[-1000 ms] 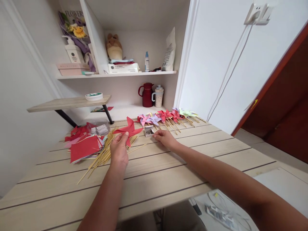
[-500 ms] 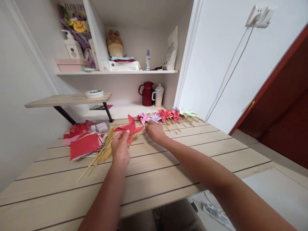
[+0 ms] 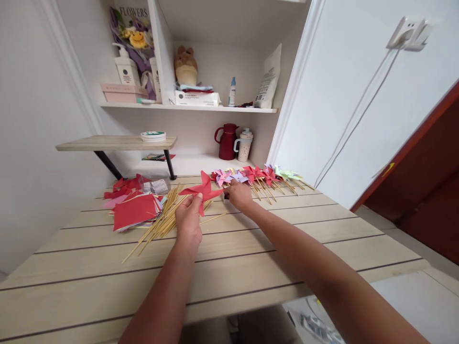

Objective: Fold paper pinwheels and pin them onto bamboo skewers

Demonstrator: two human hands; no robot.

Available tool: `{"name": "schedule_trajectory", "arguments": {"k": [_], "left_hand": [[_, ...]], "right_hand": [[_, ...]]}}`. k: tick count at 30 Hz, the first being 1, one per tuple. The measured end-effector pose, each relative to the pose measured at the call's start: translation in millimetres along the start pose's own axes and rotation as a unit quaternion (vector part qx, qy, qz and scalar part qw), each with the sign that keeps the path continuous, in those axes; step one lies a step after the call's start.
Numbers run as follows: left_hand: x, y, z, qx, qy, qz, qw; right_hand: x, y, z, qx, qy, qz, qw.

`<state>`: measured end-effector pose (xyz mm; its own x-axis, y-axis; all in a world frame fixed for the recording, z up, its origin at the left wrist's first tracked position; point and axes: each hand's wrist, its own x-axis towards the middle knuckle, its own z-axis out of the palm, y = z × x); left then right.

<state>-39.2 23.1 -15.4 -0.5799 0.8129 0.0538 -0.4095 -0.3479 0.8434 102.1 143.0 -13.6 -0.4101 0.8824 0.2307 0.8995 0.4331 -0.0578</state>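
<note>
My left hand (image 3: 189, 215) pinches a red paper pinwheel (image 3: 203, 191) near its centre, holding it above the wooden sticks. Bent fingers of my right hand (image 3: 238, 193) are together at a small box (image 3: 226, 197) on the table; what they grip, if anything, is hidden. Just beyond that hand lies a row of paper pinwheels on sticks, with lilac pinwheels (image 3: 224, 177), red pinwheels (image 3: 256, 174) and pale green pinwheels (image 3: 285, 173). A loose bundle of thin wooden sticks (image 3: 163, 222) spreads beneath and left of my left hand.
Stacked coloured paper (image 3: 134, 212) lies at the left, beside a clear plastic container (image 3: 158, 186). Behind stand a small raised shelf (image 3: 114, 143), a dark red jug (image 3: 227, 142) and a speckled cup (image 3: 245, 145). The table's front edge (image 3: 251, 306) is near my forearms.
The view has shifted, so the scene sits a little farther right. The small box beneath my right fingers shows more clearly. My left hand keeps hold of the red pinwheel.
</note>
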Motion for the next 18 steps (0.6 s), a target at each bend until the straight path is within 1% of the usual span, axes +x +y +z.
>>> {"name": "schedule_trajectory", "arguments": {"k": [6,10,14,18], "left_hand": [[1.5,-1.5,-1.1,0.001,0.001,-0.006,1.0],[1.5,-0.9,-1.2,0.004,0.002,-0.006,1.0],[1.6,-1.5,-0.3,0.008,0.005,-0.005,1.0],[2.4,-4.0,1.4,-0.001,0.009,-0.008,1.0]], "right_hand": [[2.4,2.8,7.0,0.059,0.015,0.002,0.998],[3.6,8.8,6.3,0.14,0.033,0.034,0.989],[4.7,18.9,3.3,0.248,0.04,0.071,0.965],[2.0,28.3,3.6,0.36,0.035,0.09,0.928]]}}
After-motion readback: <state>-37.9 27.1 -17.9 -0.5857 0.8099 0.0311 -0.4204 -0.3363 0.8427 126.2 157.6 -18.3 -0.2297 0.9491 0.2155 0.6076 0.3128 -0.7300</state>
